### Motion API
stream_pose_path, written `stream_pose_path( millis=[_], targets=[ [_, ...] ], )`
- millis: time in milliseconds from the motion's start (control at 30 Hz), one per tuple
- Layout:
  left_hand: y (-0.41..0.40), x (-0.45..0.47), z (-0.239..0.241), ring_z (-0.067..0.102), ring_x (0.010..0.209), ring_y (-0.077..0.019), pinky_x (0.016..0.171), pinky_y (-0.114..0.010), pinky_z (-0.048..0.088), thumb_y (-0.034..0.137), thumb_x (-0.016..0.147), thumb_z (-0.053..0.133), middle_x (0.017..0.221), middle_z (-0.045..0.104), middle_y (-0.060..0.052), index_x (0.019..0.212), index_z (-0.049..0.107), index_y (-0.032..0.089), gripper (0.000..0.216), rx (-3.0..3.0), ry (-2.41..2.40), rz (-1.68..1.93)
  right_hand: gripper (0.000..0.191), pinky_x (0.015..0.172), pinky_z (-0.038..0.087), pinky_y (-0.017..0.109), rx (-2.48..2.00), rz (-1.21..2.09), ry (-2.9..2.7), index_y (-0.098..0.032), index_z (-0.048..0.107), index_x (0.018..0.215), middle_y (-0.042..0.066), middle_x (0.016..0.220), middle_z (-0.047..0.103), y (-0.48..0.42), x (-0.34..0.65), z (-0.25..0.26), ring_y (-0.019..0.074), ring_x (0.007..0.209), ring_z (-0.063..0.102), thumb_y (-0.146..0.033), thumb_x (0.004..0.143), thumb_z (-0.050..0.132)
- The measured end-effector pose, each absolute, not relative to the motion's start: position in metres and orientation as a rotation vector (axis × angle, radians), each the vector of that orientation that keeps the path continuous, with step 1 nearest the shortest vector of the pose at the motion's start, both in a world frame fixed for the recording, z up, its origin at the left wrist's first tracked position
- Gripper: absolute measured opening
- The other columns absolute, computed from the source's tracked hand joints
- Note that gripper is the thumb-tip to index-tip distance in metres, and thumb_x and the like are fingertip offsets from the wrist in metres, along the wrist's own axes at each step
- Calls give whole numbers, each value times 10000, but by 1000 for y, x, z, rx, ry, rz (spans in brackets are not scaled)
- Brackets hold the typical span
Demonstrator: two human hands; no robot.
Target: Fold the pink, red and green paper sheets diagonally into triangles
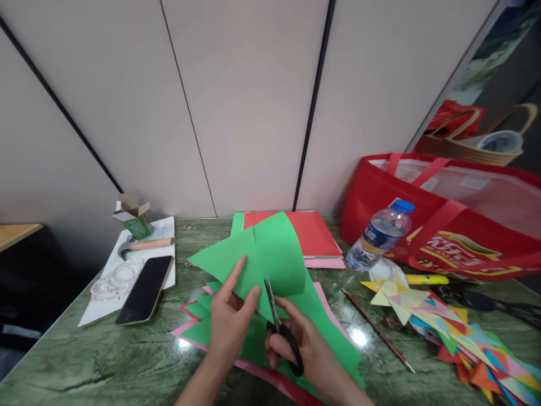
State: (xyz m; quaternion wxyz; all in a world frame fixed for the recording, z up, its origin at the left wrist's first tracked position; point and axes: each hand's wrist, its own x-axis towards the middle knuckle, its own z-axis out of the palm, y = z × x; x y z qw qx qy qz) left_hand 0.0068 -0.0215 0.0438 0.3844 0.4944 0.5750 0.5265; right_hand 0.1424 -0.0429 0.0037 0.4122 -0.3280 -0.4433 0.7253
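Note:
My left hand (230,316) grips a green sheet of paper (276,248) near its lower edge, thumb and index finger stretched over the top face. The sheet is raised and curls at the right, with a crease near its upper middle. My right hand (306,347) has its fingers through the black handles of a pair of scissors (291,348). The blades point up and away from me, touching the green sheet just right of my left thumb. Beneath both hands lie green and pink sheets (196,332) with zigzag left edges.
Red paper (319,234) tops a stack by the wall. At left are a phone (146,290), beaded loops (120,279), a hammer (152,243) and a small box (134,217). At right are a water bottle (380,237), red bag (456,225), paintbrush (378,330) and folded colored paper (469,344).

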Motion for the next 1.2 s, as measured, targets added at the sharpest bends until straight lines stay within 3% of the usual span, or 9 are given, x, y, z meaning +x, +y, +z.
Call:
stream_pose_path(
  millis=[300,867,1033,1200],
  targets=[
    [-25,13,54,407,360,-97,392,-204,387,435,704,667,395,335,112,1369,418,111,781,1189,1485,1312,712,568,436,253,-795,1789,-1143,-237,414,1261,-11,807,572,-43,143,6,103,579,561,-448,669,750],
    [-28,13,56,401,345,-83,367,-183,375,410,703,677,378,344,117,1369,419,120,771,1191,1500,1369,745,540,443,234,-738,1845,-1176,-221,363,1315,-20,767,566,-46,145,5,101,556,589,-453,704,721],
    [-30,17,55,434,338,-99,360,-194,389,426,698,673,369,379,107,1366,424,117,777,1196,1484,1323,642,555,443,237,-770,1818,-1125,-236,446,1217,-35,763,537,-44,143,8,91,558,554,-478,690,722],
    [-34,22,56,414,307,-108,316,-210,368,469,689,673,357,380,106,1385,398,141,818,1161,1433,1269,455,600,446,236,-812,1748,-1127,-207,552,926,-15,785,564,-41,141,16,109,641,513,-446,614,781]
  ],
)
